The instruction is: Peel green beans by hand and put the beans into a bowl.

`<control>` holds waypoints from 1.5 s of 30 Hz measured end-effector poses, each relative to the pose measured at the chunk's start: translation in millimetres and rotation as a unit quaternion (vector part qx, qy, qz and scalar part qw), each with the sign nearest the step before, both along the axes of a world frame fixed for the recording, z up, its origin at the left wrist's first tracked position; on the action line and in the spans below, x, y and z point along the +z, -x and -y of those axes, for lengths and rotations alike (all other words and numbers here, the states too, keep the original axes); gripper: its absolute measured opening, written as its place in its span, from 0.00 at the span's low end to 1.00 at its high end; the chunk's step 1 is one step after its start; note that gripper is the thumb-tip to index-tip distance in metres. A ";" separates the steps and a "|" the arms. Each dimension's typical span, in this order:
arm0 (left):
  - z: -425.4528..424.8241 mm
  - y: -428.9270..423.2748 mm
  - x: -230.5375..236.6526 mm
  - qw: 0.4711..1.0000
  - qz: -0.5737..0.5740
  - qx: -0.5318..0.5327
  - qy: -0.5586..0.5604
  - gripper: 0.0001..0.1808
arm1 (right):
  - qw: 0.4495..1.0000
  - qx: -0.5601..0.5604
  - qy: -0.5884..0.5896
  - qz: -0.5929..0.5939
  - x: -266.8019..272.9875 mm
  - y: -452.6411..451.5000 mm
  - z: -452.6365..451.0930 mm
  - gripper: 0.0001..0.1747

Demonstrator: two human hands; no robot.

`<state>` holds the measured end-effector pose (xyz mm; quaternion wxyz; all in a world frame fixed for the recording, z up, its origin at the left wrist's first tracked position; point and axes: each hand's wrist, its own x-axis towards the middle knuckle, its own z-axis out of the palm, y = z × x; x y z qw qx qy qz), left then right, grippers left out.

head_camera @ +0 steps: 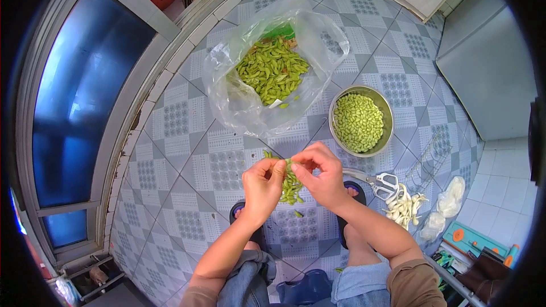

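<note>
Between the fingertips of both hands is a green soybean pod (288, 163), partly hidden by the thumbs. My left hand (265, 183) pinches it from one side and my right hand (319, 174) from the other. Several more pods (291, 189) lie in a small heap on the floor below the hands. Ahead, an open clear plastic bag (315, 34) holds a large pile of edamame pods (275, 70). To its right stands a metal bowl (389, 130) filled with shelled green beans (358, 123).
White-handled scissors (386, 185) lie right of my foot, beside a bunch of garlic bulbs (403, 209) and a wire rack (431, 157). Crumpled plastic bags (450, 198) sit farther right. A blue stool (305, 288) is beneath me. A glazed sliding door (85, 98) borders the tiled floor (183, 157).
</note>
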<state>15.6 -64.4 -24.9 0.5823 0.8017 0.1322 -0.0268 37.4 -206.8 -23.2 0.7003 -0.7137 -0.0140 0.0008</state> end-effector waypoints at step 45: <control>-60.4 -5.9 -80.8 0.987 0.021 0.008 -0.158 0.10 | 0.756 0.421 0.500 0.026 -110.9 67.2 5.5 0.42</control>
